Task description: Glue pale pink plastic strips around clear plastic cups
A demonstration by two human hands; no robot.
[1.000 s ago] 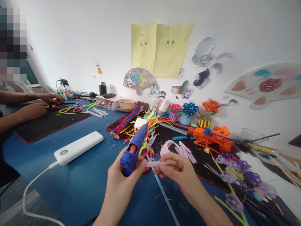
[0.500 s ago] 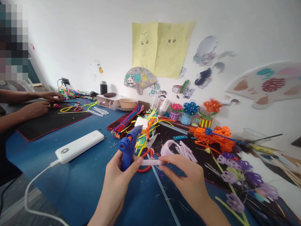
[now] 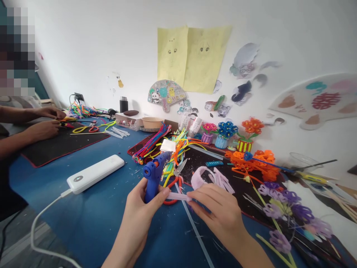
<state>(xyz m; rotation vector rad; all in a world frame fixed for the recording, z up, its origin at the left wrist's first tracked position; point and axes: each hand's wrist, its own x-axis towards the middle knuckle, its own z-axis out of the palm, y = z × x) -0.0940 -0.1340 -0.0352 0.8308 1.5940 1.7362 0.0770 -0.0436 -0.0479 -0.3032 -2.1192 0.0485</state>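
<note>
left hand (image 3: 143,203): grips glue gun (image 3: 153,177) | right hand (image 3: 217,212): pinches pink strip (image 3: 177,196)

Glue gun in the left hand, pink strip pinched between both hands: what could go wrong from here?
1. The left hand grips the blue glue gun and pinches the pink strip too, so the gun could slip.
2. The right hand holds the strip's other end close to the gun; a hot nozzle or glue might burn fingers.
3. Scissors lie just behind the hands, easy to snag.
</note>
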